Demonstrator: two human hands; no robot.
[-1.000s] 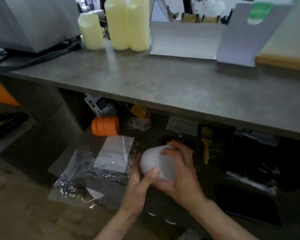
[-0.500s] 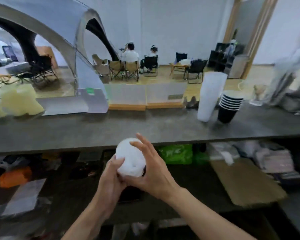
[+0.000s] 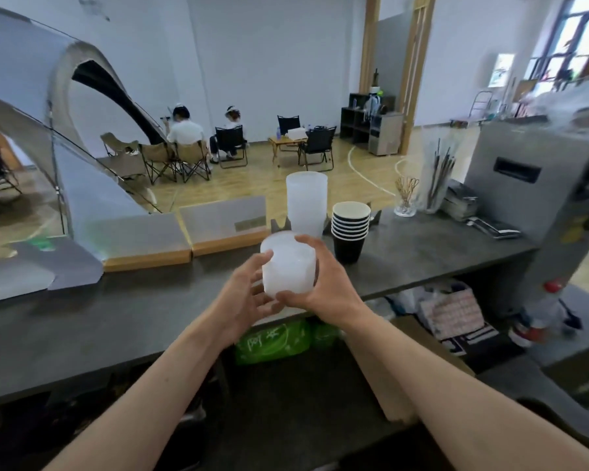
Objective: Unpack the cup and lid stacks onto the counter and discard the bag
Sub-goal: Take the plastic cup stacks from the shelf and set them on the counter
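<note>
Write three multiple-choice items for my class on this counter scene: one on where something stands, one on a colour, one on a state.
1. Where does the tall white cup stack stand?
A. on the floor
B. on the counter, beside the dark cup stack
C. on the shelf below

2. What colour is the outside of the dark cup stack?
A. black
B. orange
C. green

3. What state is the white lid stack in?
A. lying on the counter
B. held by one hand alone
C. held between the left hand and the right hand

Answers: B, the two stacks stand side by side on the counter; A, the outer walls are black; C, fingers of both hands wrap it.
</note>
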